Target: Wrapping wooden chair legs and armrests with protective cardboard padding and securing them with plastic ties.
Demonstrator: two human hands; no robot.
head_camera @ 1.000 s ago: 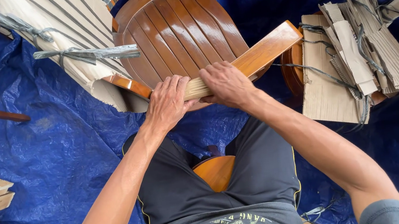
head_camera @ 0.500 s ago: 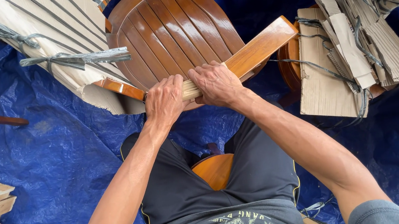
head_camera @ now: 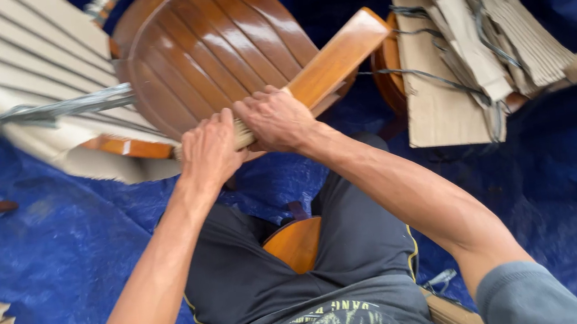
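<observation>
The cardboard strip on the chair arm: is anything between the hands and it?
Nothing visible is. The left hand and right hand both press straight on the ribbed cardboard strip, which wraps the wooden chair arm. The hands sit side by side with only a short bit of strip showing between them.

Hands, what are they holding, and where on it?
Both the left hand and right hand grip the chair armrest at its near, cardboard-wrapped end, fingers curled over it.
</observation>
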